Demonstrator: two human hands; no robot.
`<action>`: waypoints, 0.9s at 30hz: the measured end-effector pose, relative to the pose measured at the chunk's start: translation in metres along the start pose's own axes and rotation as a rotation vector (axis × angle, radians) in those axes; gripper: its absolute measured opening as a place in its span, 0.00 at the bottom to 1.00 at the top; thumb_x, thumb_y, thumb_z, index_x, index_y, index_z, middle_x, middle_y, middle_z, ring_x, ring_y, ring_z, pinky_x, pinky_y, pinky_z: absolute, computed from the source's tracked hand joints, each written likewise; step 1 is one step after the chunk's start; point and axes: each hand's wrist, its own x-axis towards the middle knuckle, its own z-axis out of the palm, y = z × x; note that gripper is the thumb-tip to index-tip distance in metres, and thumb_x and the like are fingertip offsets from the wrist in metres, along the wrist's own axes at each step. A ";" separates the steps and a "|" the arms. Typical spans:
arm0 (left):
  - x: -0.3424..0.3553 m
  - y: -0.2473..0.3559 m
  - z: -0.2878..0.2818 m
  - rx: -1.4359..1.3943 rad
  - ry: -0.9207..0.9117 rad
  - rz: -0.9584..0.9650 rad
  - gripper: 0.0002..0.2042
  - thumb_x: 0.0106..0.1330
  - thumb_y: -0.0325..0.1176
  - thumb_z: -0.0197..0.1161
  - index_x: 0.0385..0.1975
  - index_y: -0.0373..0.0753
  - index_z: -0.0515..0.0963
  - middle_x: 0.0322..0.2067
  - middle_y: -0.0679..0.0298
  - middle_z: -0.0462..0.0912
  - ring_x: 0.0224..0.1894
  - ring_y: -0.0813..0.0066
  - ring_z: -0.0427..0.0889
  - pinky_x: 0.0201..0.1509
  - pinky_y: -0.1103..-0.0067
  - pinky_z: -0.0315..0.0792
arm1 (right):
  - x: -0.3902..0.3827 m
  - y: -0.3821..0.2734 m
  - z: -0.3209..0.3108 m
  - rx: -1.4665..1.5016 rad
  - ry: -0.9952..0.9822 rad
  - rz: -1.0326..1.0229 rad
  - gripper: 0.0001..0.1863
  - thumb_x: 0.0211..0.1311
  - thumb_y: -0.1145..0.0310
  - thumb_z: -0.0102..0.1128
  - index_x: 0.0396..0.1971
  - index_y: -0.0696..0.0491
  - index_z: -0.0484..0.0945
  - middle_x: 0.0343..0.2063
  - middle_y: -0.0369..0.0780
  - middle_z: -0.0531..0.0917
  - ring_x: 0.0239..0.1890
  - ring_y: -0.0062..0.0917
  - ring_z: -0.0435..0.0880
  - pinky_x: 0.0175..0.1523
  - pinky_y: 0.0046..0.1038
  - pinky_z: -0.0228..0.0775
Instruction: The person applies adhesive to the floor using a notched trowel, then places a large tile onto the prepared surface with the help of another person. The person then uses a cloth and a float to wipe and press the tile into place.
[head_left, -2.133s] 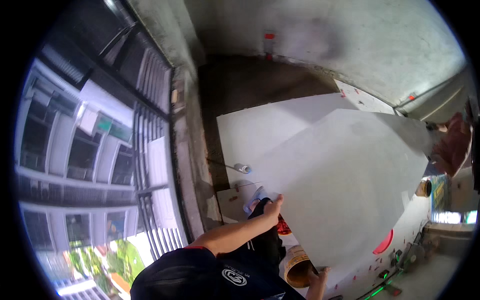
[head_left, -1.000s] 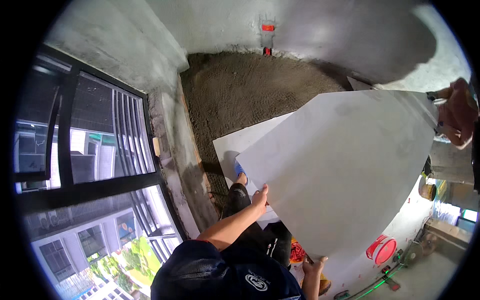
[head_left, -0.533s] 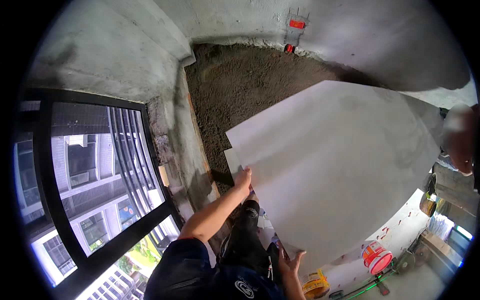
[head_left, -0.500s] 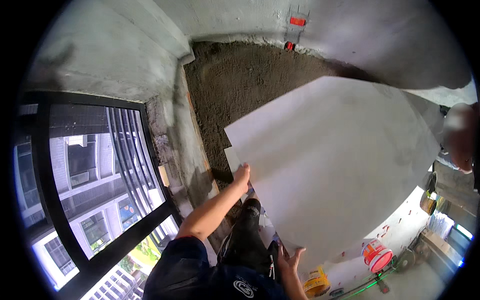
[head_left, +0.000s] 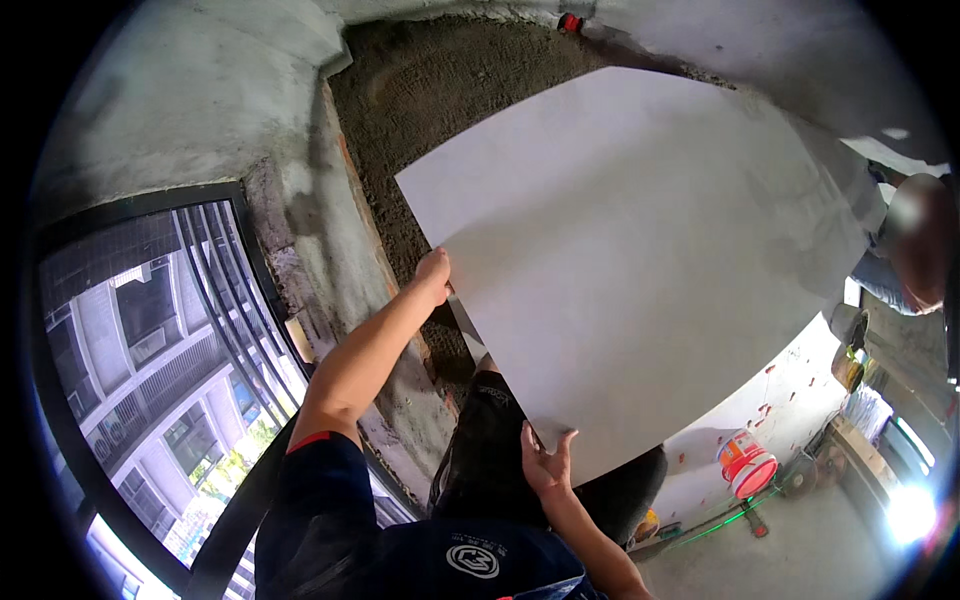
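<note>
A large pale grey floor tile (head_left: 640,270) tilts in front of me over a bed of rough brown mortar (head_left: 440,90). My left hand (head_left: 434,275) is closed on the tile's left edge, about midway along. At the near corner, my right hand (head_left: 548,465) grips the lower edge, its thumb up and part of the fingers hidden by the tile. My legs (head_left: 490,440) are partly under the near side of the tile. A co-worker (head_left: 915,245) is by the tile's right side; whether that person touches it, I cannot tell.
A barred window (head_left: 170,350) with a dark frame is on my left beside a rough concrete ledge (head_left: 345,270). A red and white bucket (head_left: 746,463) stands at right near a green laser line (head_left: 722,525). A red fitting (head_left: 570,22) sits at the far wall.
The tile and both my hands have shifted away from me and to the left in view. My right leg now shows below the tile, largely covering the yellow bucket. Both hands keep their hold.
</note>
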 end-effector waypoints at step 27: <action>0.062 0.091 0.031 0.127 0.073 0.078 0.21 0.78 0.45 0.36 0.59 0.39 0.66 0.54 0.61 0.74 0.53 0.67 0.78 0.55 0.63 0.77 | 0.083 0.014 0.082 -0.091 0.019 0.373 0.19 0.61 0.57 0.66 0.46 0.50 0.73 0.45 0.39 0.81 0.48 0.30 0.81 0.51 0.35 0.74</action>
